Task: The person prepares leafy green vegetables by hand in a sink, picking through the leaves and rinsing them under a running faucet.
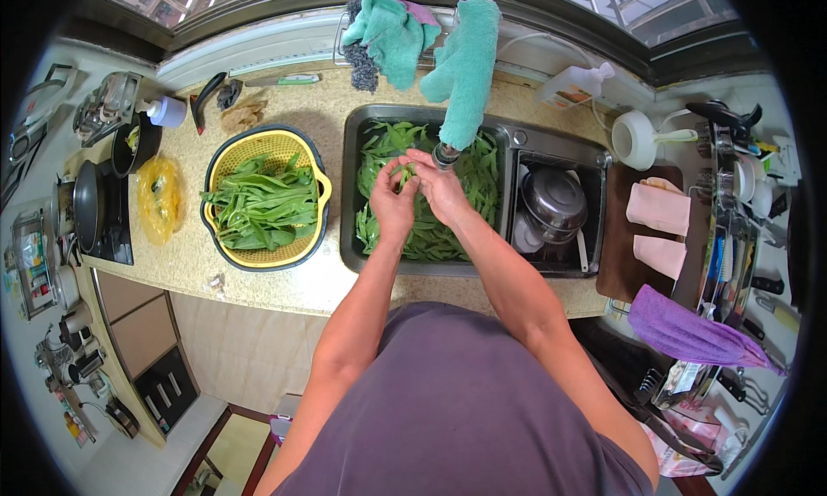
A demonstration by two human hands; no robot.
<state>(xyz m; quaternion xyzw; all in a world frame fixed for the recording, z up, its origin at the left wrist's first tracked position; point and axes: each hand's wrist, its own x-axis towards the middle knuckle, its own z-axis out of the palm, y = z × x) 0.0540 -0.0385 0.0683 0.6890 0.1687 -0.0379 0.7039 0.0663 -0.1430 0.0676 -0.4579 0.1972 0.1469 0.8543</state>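
Observation:
Both my hands meet over the left basin of a dark sink (351, 237), just below the tip of the faucet (445, 155). My left hand (394, 196) and my right hand (439, 185) hold a small green leaf (407, 170) between their fingers. Beneath them the basin is filled with long leafy greens (429, 234). A teal cloth (470, 70) is wrapped over the faucet's neck. On the counter to the left, a yellow plastic colander (268, 258) sits in a dark-rimmed basin and holds a heap of the same kind of leaves (265, 202).
The right basin holds a lidded metal pot (554, 202). Behind the colander lie a knife with a green-and-white handle (298, 79) and a black-handled peeler or scraper (207, 99). A yellow plastic bag (159, 199) is at left. Pink cloths (659, 206) lie on a brown board at right.

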